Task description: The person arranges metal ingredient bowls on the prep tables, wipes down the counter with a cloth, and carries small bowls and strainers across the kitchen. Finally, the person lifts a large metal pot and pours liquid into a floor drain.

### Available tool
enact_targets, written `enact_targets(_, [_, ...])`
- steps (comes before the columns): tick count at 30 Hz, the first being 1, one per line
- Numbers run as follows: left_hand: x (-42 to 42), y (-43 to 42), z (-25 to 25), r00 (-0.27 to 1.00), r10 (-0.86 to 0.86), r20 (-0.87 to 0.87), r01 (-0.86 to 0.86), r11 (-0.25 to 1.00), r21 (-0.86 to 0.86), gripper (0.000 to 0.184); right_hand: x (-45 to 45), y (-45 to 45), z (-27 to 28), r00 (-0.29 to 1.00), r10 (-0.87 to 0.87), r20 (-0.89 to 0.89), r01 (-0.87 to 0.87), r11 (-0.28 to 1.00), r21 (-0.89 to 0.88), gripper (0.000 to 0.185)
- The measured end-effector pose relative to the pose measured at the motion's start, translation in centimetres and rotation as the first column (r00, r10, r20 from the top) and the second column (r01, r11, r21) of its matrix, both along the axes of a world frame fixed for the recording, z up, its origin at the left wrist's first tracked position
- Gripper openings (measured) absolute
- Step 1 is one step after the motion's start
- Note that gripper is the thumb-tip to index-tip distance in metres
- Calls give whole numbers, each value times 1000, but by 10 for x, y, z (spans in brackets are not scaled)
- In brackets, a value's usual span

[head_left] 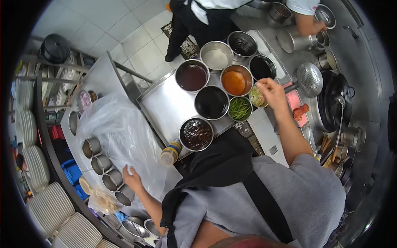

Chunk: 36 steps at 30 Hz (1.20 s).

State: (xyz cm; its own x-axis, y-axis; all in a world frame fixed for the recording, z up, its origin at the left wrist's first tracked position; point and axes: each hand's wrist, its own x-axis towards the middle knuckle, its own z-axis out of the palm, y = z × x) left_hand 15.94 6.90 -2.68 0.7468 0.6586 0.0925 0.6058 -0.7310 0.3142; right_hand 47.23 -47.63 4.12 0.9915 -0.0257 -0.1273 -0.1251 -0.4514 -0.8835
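Note:
My right hand (272, 94) hangs over a small metal container of chopped pale green vegetable (257, 97), its fingers pinched together; whatever they hold is hidden. Beside that container stands one with cut green beans (239, 109). Around them are metal pots of orange sauce (233, 82), black liquid (211, 102) and a dark, glossy chunky sauce (196, 134). My left hand (132, 179) is at the left, fingers apart and holding nothing, close to a large clear plastic bag (128, 132) and a row of metal cups (112, 180).
Another person's arm (306, 25) reaches over pots at the far right. A perforated ladle (309, 79) lies near a black lidded wok (337, 99). A squeeze bottle (170, 153) stands by the metal cart (159, 99). Stacked plates (51, 208) fill the left shelves.

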Motion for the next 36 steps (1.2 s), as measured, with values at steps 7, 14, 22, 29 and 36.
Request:
enact_targets(7, [140, -62, 85, 958, -33, 286, 90, 978, -188, 33, 93, -76, -16, 993, -121, -2, 117, 967, -228, 31])
enact_targets(14, [209, -201, 107, 943, -227, 244, 311, 863, -397, 30, 216, -85, -101, 983, -79, 163, 145, 884, -444, 35])
enact_targets(22, [203, -254, 105, 955, -282, 91, 290, 827, -481, 26, 276, -79, -165, 983, 89, -161, -164, 817, -553, 30])
enact_targets(29, [195, -246, 104, 969, -227, 98, 246, 849, -467, 26, 277, -91, -143, 992, 115, 59, -91, 946, -311, 23])
enact_targets(36, [178, -236, 104, 978, -180, 107, 209, 841, -498, 25, 273, -98, -126, 1000, 9, 16, -5, 977, -215, 26])
